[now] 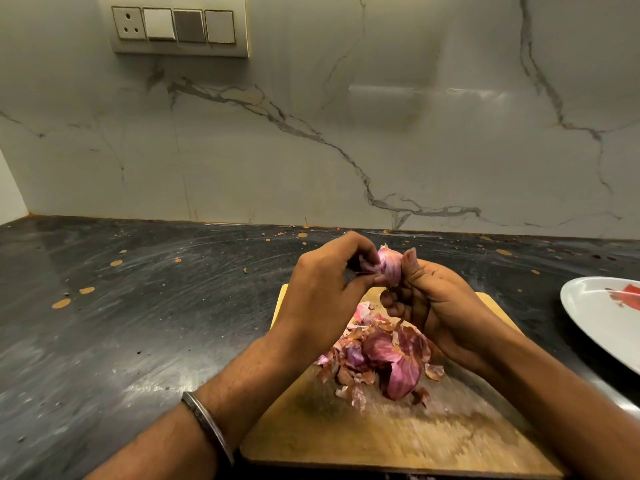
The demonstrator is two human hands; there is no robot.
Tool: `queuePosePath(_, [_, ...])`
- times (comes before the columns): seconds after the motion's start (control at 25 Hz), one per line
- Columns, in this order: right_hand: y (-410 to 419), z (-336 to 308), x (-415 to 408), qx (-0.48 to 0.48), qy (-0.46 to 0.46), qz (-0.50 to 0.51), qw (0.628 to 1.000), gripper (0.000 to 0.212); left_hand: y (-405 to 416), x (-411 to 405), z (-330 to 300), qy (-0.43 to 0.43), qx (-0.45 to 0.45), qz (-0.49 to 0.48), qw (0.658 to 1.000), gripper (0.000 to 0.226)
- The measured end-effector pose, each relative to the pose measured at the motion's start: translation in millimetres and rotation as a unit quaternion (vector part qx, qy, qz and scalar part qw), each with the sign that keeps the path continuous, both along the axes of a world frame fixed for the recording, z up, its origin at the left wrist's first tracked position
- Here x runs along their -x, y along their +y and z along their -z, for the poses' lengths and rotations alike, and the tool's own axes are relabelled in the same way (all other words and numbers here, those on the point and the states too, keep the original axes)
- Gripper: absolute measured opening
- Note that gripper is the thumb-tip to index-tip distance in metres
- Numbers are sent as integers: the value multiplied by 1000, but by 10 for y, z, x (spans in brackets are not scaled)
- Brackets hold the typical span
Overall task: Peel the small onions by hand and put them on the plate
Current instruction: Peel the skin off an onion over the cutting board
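I see both hands raised above the board (363,441), working one small onion (390,266) between them. Right hand (429,306) grasps the onion: thumb up against its right side, fingers curled under and behind it. Left hand (325,282) pinches a loose flap of pink skin on the onion's left side, thumb and fingertips closed on it. Onion is in the air over the board's far edge, not touching the board. It looks partly peeled, pale pink with streaks; I can't tell how much skin is left.

Below the hands, a pile of peels (381,358) lies on the board, purple and brown scraps, near the middle, some under the right wrist. Board sits on the dark counter (121,323), which is spotted with orange flecks.

Plate (595,317) is at the right, on the counter, well apart from the hands, cut off by the frame edge. I see a red print on it; no onion shows on the part I can see.

Metal bangle (207,427) on the left wrist. Marble wall (311,133) behind, switch panel (178,26) top left.
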State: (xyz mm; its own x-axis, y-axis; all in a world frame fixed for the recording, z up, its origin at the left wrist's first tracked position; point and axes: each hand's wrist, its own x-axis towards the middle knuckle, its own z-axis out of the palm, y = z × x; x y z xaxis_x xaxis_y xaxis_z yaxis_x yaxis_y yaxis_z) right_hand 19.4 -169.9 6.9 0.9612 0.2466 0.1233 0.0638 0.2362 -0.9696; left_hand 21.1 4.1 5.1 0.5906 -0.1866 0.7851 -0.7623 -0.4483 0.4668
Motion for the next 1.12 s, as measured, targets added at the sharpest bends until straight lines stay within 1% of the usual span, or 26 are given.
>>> queuePosePath(0.12, [-2,-22,2,6,3,-2,1000,44,-3,-3,2,38,18,8,999,21])
queuePosePath(0.24, [-53,-54,-3,18,5,-4,1000,42,10,-15,-15,41,35,6,999,16])
queuePosePath(0.32, [-79,-65,-9,30,1,0,1000,42,21,-16,-30,71,52,17,996,19])
queuePosePath(0.4, [-65,-60,-15,39,-2,14,999,45,26,-22,-26,116,69,34,990,26])
queuePosePath(0.48, [-26,-44,-16,31,3,30,999,49,14,-20,-11,160,82,62,982,27])
queuePosePath(0.6, [16,-26,-28,-3,24,60,998,49,7,-26,-1,191,68,104,974,24])
queuePosePath(0.68, [12,-15,-33,2,21,66,998,49,4,-30,1,213,80,124,966,23])
queuePosePath(0.76, [-1,-5,-38,14,16,70,997,48,3,-31,5,209,80,108,969,22])
queuePosePath(0.88, [-39,8,-43,7,4,72,997,48,-6,-21,22,191,65,80,976,19])
queuePosePath(1.0, [-33,24,-29,21,-7,59,998,57,4,-14,39,169,59,40,983,24])
queuePosePath(1.08, [-32,27,-24,33,-14,54,998,59,18,-21,38,164,55,20,985,20])
queuePosePath(1.12, [-33,24,-26,35,-17,52,998,56,26,-22,37,162,46,7,986,16])
